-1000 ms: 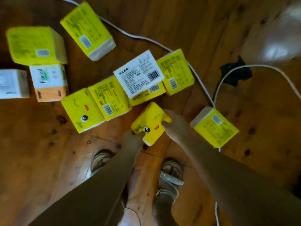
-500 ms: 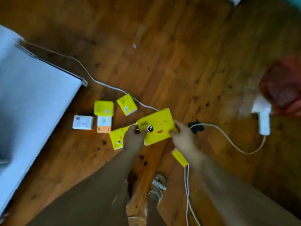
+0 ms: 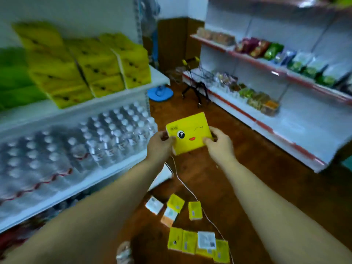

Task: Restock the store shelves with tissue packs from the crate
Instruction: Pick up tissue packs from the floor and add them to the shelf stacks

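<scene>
I hold a yellow tissue pack point(image 3: 189, 133) with a winking face printed on it, out in front of me at mid-height in the aisle. My left hand point(image 3: 161, 144) grips its left edge and my right hand point(image 3: 219, 142) grips its right edge. On the left shelf point(image 3: 114, 96) stand stacks of yellow tissue packs point(image 3: 91, 65). Several more tissue packs point(image 3: 192, 242), yellow, white and orange, lie scattered on the wooden floor below my arms. No crate is in view.
Shrink-wrapped water bottles point(image 3: 76, 147) fill the lower left shelf. A white shelf unit with snack bags point(image 3: 276, 54) lines the right side. A white cable point(image 3: 182, 183) runs across the floor. A blue fan base point(image 3: 160, 93) and a wire basket stand point(image 3: 198, 80) are at the aisle's far end.
I have lifted the winking-face pack off the floor with both hands, and the view has swung up from the floor to the shelves.
</scene>
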### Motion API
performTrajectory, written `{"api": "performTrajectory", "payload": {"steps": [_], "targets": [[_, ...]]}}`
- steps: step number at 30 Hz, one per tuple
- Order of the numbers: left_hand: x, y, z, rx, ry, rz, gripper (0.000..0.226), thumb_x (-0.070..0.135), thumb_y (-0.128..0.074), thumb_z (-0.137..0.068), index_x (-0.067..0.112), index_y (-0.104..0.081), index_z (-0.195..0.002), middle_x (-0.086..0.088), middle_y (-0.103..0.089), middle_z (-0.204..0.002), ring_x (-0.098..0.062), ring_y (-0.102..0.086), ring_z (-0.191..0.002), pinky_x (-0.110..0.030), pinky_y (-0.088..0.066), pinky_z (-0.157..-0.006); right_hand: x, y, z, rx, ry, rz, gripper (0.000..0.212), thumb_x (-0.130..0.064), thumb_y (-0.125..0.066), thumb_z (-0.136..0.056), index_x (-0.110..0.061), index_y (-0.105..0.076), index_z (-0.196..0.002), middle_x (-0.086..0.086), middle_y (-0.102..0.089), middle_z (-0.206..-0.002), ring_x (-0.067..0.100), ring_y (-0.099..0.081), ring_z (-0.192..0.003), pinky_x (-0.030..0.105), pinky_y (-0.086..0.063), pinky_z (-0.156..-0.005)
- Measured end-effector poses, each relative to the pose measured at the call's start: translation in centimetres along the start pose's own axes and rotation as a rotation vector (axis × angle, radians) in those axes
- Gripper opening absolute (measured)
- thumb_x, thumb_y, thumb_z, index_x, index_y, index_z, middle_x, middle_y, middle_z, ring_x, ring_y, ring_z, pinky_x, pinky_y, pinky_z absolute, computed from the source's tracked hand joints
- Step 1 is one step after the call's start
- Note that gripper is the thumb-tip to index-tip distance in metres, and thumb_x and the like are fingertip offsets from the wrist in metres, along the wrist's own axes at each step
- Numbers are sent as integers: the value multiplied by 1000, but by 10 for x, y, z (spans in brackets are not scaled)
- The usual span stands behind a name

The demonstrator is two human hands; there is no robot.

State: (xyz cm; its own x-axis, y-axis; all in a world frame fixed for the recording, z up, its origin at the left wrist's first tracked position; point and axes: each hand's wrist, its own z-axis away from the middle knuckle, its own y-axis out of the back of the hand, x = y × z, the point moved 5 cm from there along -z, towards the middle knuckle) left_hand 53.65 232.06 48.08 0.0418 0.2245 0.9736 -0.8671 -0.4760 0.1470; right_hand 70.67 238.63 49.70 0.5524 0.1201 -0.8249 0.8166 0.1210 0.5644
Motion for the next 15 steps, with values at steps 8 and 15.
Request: {"api": "performTrajectory", "payload": {"steps": [8,15], "targets": [[114,177,-75,234,-219,30,26,17,-59,-90,5,-65,-112,-6,-68,-104,-25,-64,-92,-40,-53,-86,-194,-85,-58,-13,289,-182,30,-16,-56,-91,-17,-61,-120,4,-62,-119,26,-57,-109,37,-45,-88],[165,314,-120,421,-289,-103,20,26,-58,-89,11,-70,-94,-10,-67,-91,-25,-62,-90,-36,-49,-81,-321,-183,-101,-99,350,-227,37,-25,-62,-85,-13,-63,-119,9,-66,-115,27,-60,-104,39,-47,-87]]}}
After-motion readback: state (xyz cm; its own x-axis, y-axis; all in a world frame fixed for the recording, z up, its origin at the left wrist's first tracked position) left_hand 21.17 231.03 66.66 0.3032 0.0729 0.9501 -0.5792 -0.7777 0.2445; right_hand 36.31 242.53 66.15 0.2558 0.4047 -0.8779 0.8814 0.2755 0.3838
